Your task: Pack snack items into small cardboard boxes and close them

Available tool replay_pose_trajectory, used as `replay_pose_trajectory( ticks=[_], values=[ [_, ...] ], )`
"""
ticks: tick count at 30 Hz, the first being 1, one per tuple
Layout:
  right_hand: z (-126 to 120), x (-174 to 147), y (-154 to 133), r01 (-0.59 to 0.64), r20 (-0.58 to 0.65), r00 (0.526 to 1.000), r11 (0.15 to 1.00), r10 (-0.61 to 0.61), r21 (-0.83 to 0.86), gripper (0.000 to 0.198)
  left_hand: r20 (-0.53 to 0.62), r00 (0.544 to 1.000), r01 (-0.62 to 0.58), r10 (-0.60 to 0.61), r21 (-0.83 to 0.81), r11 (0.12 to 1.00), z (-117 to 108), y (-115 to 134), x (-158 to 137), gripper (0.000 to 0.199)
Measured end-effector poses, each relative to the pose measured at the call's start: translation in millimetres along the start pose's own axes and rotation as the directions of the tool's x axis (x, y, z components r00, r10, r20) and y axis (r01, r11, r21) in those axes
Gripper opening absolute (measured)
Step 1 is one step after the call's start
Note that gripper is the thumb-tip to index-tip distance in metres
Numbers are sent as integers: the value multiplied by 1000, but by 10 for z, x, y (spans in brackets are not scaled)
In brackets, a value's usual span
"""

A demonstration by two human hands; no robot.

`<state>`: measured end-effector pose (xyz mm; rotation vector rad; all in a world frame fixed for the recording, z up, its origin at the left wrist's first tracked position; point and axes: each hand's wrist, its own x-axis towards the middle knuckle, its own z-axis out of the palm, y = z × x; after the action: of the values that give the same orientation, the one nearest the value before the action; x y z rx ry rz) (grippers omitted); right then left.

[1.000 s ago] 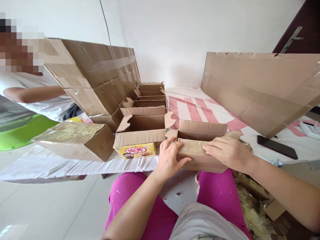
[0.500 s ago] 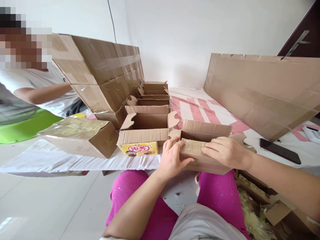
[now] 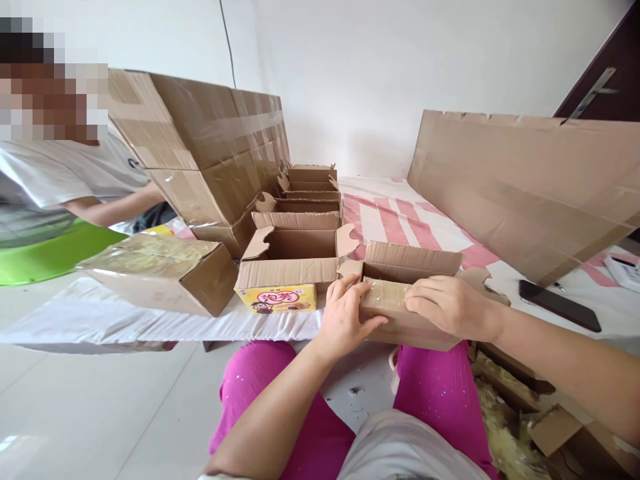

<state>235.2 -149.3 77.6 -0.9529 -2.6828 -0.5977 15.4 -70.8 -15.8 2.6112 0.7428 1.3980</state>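
Note:
An open cardboard box (image 3: pixel 413 327) stands at the table's near edge in front of me, its back flap raised. My left hand (image 3: pixel 345 317) grips its left front corner, the thumb on the front wall and the fingers over the top edge. The bent fingers of my right hand (image 3: pixel 455 307) hold the front flap, where shiny clear tape shows. What lies inside the box is mostly hidden. Just to the left is another open carton (image 3: pixel 287 270) with a yellow printed front.
More open cartons (image 3: pixel 310 205) line up behind, beside tall stacked taped boxes (image 3: pixel 200 127). A taped box (image 3: pixel 205 280) sits at left. A phone (image 3: pixel 559 305) and a big cardboard sheet (image 3: pixel 520 187) are at right. Cardboard scraps (image 3: pixel 555 427) lie below. A person (image 3: pixel 75 173) sits at left.
Both my hands stay on the box, almost unmoved. The person at the left has shifted an arm slightly toward the stacked boxes. The view has moved a little.

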Motion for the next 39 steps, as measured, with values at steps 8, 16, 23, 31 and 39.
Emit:
replay_pose_trajectory(
  ticks=[8, 16, 23, 31, 39],
  values=[
    [104, 26, 17, -107, -65, 991, 991, 113, 81, 20, -12, 1000, -18, 18, -5, 1000, -1, -3, -5, 60],
    [-2, 41, 25, -288, 72, 957, 946, 280, 150, 10, -46, 999, -19, 19, -8, 1000, 35, -14, -19, 70],
    [79, 60, -22, -193, 76, 979, 981, 190, 33, 18, -40, 999, -6, 5, -23, 1000, 40, -22, -21, 73],
    [-79, 121, 30, -366, 176, 925, 913, 337, 178, 9, -25, 1000, -11, 11, -4, 1000, 12, 4, -27, 70],
    [-40, 159, -32, -284, 83, 957, 956, 278, 71, 20, -34, 999, -1, 1, 7, 1000, 26, -8, -18, 67]
  ],
)
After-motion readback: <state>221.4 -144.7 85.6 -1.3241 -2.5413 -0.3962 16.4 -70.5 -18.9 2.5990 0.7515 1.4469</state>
